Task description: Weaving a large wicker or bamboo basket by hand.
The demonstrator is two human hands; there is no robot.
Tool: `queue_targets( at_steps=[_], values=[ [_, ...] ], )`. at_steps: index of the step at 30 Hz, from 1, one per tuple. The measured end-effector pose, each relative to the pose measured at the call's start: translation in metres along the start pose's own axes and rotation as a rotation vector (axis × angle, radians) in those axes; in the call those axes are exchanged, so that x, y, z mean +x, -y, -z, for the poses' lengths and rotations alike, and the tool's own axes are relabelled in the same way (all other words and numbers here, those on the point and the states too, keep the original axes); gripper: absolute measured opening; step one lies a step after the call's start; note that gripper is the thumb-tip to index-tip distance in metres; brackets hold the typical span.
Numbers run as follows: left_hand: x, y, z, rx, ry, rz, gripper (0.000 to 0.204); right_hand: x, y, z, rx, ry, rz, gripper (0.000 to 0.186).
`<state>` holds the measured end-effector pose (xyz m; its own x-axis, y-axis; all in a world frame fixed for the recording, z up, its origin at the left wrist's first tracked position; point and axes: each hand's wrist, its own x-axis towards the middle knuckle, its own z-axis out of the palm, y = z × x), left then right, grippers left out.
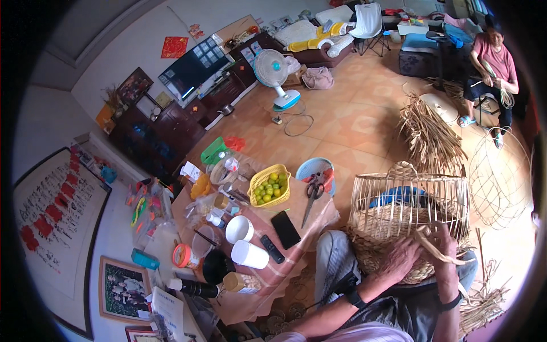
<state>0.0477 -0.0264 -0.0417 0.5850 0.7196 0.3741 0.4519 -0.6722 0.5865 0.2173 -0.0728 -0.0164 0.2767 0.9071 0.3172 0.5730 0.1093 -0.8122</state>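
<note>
A partly woven straw basket (364, 239) rests on my lap, its upright stakes bare above the braided lower wall. My right hand (443, 245) is closed around a pale flat straw strand (433, 249) at the basket's near right side. Close beside it, my left hand (400, 256) lies against the weave, its fingertips pinched at the same strand. Exactly how the left fingers grip is partly hidden. Something blue (399, 196) shows through the stakes inside the basket.
On the table (307, 228) at left lie scissors (313, 199), a phone (285, 229), a remote (272, 249), white cups and a yellow basket (254, 181) of green fruit. Straw bundles (430, 137) and a wire frame (501, 182) stand beyond. Another person (497, 62) sits far right, holding strands.
</note>
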Motion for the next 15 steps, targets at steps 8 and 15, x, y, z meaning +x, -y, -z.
queue_targets(
  at_steps=[8, 15],
  values=[
    [0.013, -0.01, 0.005, -0.009, 0.108, 0.118, 0.019, -0.029, -0.051, 0.032, 0.827, -0.198, -0.472, 0.021],
    [0.021, -0.002, -0.005, -0.021, 0.117, 0.151, 0.025, 0.032, -0.069, 0.019, 1.126, -0.213, -0.516, 0.014]
  ],
)
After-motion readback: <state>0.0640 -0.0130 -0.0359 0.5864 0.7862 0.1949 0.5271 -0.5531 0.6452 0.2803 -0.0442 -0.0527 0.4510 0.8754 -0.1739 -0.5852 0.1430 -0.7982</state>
